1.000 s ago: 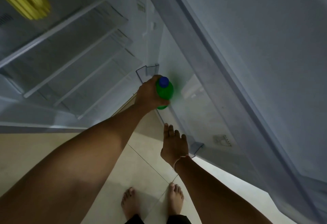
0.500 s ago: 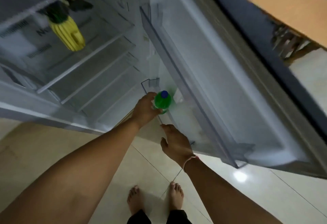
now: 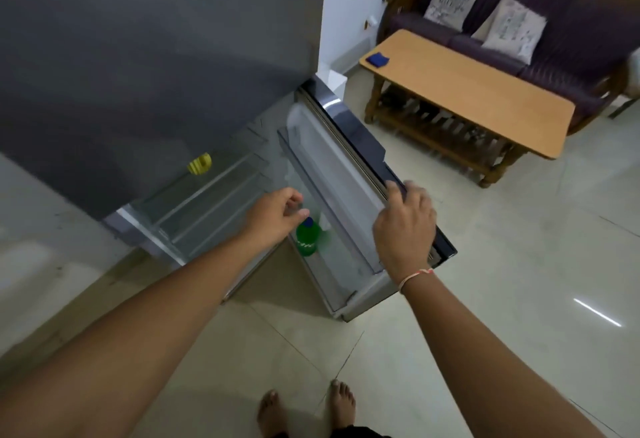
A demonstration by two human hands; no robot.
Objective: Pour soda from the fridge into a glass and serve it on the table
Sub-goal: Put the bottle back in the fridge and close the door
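**Desk:** Fingers first — what have you got?

**Me:** My left hand (image 3: 277,214) has its fingers loosely curled with the tips drawn together, and nothing sits between them. It hovers just above the green plastic soda bottle with the blue cap (image 3: 307,237), thumb side near the cap, but I can't say for certain whether skin touches plastic. My right hand (image 3: 404,226) has its fingers folded over the top edge of the dark-fronted fridge door (image 3: 363,147), gripping it.

**Desk:** And the bottle?

**Me:** It stands upright in the clear lower door shelf (image 3: 332,275), at the hinge end, with the door swung open.

**Desk:** Anything else inside?

**Me:** A yellow ridged object (image 3: 200,164) on one of the glass shelves — well apart from the bottle.

**Desk:** How far along are we?

**Me:** Early, by my reading. The fridge is open and the soda is found, but it isn't lifted out. I see no glass anywhere in view. The wooden coffee table (image 3: 478,91), well off to the right in front of a dark sofa (image 3: 571,39), carries only a small blue item (image 3: 378,59). Fetching the bottle, pouring and serving all remain.
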